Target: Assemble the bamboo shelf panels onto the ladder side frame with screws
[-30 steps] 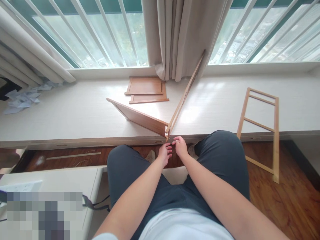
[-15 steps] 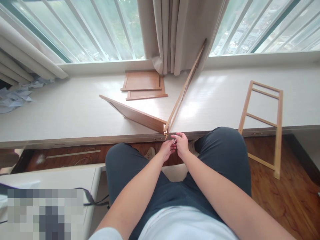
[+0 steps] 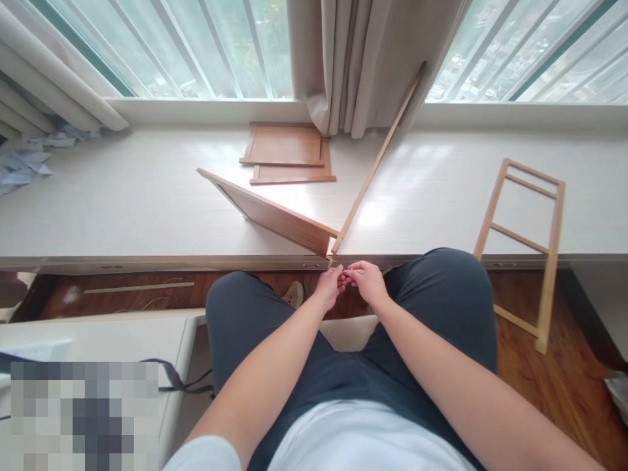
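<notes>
My left hand (image 3: 330, 286) and my right hand (image 3: 369, 281) meet over my lap, just in front of the counter edge. The fingers of both are closed in a pinch; whatever lies between them is too small to make out. Right beyond the fingertips, a wooden panel (image 3: 279, 212) stands tilted on the counter. Its near end meets a long wooden frame (image 3: 377, 160), seen almost edge-on, that rises toward the curtain.
Two wooden panels (image 3: 284, 145) lie overlapped on the white counter (image 3: 122, 203). At the right, an open wooden frame (image 3: 552, 258) leans against the counter from the floor (image 3: 579, 392). Crumpled paper (image 3: 24, 167) lies far left. A white desk (image 3: 147, 330) with a black strap (image 3: 171, 376) is lower left.
My right hand has turned slightly, and its fingers are drawn closer together. The slim, pale item seen between the fingers earlier is now hidden. The camera view has shifted a little.
</notes>
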Demonstrator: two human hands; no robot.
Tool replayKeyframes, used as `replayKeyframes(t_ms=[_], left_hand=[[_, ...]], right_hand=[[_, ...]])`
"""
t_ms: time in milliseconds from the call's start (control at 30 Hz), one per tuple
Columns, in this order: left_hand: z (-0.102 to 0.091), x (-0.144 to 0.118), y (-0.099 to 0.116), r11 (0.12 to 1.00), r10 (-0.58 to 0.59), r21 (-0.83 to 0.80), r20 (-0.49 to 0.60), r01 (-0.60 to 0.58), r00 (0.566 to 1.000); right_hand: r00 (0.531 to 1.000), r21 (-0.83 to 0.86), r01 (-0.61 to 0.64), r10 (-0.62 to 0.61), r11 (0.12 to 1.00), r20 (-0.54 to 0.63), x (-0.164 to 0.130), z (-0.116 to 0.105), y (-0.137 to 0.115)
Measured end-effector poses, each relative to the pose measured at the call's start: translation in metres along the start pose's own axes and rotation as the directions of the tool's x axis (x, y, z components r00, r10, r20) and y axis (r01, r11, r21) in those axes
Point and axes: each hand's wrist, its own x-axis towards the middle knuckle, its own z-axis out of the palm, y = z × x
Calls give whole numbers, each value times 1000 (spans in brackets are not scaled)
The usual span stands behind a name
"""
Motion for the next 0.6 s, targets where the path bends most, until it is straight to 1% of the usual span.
replayKeyframes(t_ms=[67, 100, 133, 200, 233, 267, 300, 367, 600], left_hand=[[2, -1, -1, 1000, 4, -22, 26, -3, 1000], [4, -1, -2, 999, 6, -34, 38, -5, 999], [6, -2, -2, 999, 12, -47, 46, -10, 999], [9, -3, -3, 997, 15, -83, 61, -10, 998], [10, -3, -4, 995, 13, -102, 67, -6, 998], [11, -3, -4, 993, 8, -120, 72, 0, 997], [11, -3, -4, 991, 3, -135, 75, 7, 997], [11, -3, -4, 988, -8, -153, 71, 19, 997], [6, -1, -3, 988, -43, -148, 43, 49, 998]], right_hand=[[999, -105, 32, -29, 994, 29, -2, -11, -7], [997, -188, 72, -65, 979, 44, -1, -16, -12], [991, -297, 129, -116, 946, 63, 0, -20, -16], [971, -505, 239, -216, 830, 104, 3, -24, -25], [961, -582, 271, -246, 767, 123, 5, -25, -28], [957, -631, 282, -256, 722, 135, 7, -25, -31], [957, -663, 284, -253, 693, 145, 8, -24, -32], [960, -693, 275, -224, 667, 166, 9, -21, -32], [968, -709, 250, -163, 659, 190, 7, -13, -30]])
